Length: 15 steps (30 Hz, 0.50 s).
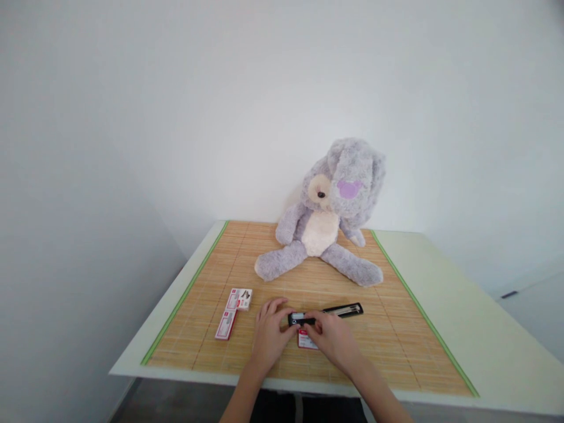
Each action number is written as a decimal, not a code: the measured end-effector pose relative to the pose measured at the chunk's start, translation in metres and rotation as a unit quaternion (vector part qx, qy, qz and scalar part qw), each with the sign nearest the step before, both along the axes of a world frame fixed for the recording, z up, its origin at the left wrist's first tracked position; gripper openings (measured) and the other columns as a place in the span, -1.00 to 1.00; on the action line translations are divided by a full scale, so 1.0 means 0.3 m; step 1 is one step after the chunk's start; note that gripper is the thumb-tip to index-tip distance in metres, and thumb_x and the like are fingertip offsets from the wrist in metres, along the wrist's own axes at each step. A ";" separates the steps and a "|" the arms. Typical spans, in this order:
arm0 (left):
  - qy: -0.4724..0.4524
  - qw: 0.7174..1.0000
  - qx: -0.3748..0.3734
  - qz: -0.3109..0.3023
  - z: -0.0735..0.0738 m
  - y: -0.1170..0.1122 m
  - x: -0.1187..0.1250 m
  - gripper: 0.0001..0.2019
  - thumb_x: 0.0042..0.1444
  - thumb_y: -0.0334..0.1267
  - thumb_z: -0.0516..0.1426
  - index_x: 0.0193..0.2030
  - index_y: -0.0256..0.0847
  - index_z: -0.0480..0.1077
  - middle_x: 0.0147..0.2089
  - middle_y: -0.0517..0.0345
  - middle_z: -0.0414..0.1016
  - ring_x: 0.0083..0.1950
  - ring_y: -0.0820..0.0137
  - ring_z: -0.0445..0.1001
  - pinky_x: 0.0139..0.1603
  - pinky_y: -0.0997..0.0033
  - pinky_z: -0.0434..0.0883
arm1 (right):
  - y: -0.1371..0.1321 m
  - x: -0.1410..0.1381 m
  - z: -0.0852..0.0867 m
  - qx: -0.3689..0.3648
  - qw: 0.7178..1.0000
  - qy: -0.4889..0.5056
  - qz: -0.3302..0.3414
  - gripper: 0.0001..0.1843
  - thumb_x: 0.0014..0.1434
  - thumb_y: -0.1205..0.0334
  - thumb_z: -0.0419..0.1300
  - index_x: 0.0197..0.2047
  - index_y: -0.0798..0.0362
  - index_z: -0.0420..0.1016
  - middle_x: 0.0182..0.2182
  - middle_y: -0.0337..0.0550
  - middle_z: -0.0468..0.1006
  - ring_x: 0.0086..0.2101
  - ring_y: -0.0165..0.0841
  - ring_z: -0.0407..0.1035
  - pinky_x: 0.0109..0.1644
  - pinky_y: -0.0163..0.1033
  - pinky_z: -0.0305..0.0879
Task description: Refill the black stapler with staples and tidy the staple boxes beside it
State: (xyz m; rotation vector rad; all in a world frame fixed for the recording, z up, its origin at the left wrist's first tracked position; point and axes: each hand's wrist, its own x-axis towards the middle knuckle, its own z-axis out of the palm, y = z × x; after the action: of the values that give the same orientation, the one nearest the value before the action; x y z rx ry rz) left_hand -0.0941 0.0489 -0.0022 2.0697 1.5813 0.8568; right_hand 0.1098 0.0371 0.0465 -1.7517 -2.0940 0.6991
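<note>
A black stapler [343, 311] lies folded open across the bamboo mat, with pale metal showing at both ends. My left hand [271, 330] has its thumb and fingers closed about the stapler's left end. My right hand [330, 336] is bent over the stapler's middle, thumb and fingertips closed on it. Any small piece under those right fingertips is hidden. Just below the stapler, a small red and white box [307, 339] lies partly covered by my right hand.
Left of my hands, several small red and white boxes [226, 325] lie together, one showing a stapler picture. A grey plush rabbit [321, 232] sits at the back against the white wall. The bamboo mat [388, 335] has green edging and covers much of the white table [453, 288].
</note>
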 end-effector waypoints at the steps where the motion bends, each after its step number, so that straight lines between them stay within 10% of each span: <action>1: 0.001 1.000 -0.002 0.001 0.000 0.000 0.000 -0.68 0.10 -0.12 0.34 0.02 0.14 0.57 0.28 0.18 0.42 0.33 0.13 0.29 0.32 0.01 0.24 | 0.001 0.015 0.001 0.002 1.000 0.007 0.000 -0.73 0.31 0.07 0.21 0.01 -0.12 0.65 -0.49 -0.27 0.56 -0.44 -0.34 0.41 -0.37 -0.27 -0.02; 11: -0.007 1.000 -0.010 -0.005 0.000 0.002 0.000 -0.70 0.11 -0.12 0.33 0.01 0.10 0.58 0.28 0.14 0.43 0.32 0.11 0.29 0.33 -0.04 0.23 | -0.027 0.426 -0.060 0.052 0.964 0.136 -0.222 -0.25 0.26 -0.33 0.11 0.23 0.12 0.47 -0.61 -0.33 0.30 -0.55 -0.33 0.26 -0.43 -0.23 0.14; 15: -0.009 1.000 -0.011 -0.007 0.003 0.003 -0.002 -0.70 0.11 -0.14 0.34 0.01 0.10 0.57 0.28 0.16 0.43 0.31 0.12 0.30 0.32 -0.02 0.24 | -0.015 0.424 -0.079 -0.018 0.951 0.251 -0.179 -0.20 0.26 -0.36 0.09 0.33 0.05 0.36 -0.42 -0.20 0.47 -0.46 -0.30 0.35 -0.40 -0.22 0.27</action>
State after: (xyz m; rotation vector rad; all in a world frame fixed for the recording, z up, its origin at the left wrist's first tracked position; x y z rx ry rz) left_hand -0.0946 0.0498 -0.0012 2.0503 1.5593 0.8476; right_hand 0.2371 0.0325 0.0229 -1.6832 -1.3936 0.9533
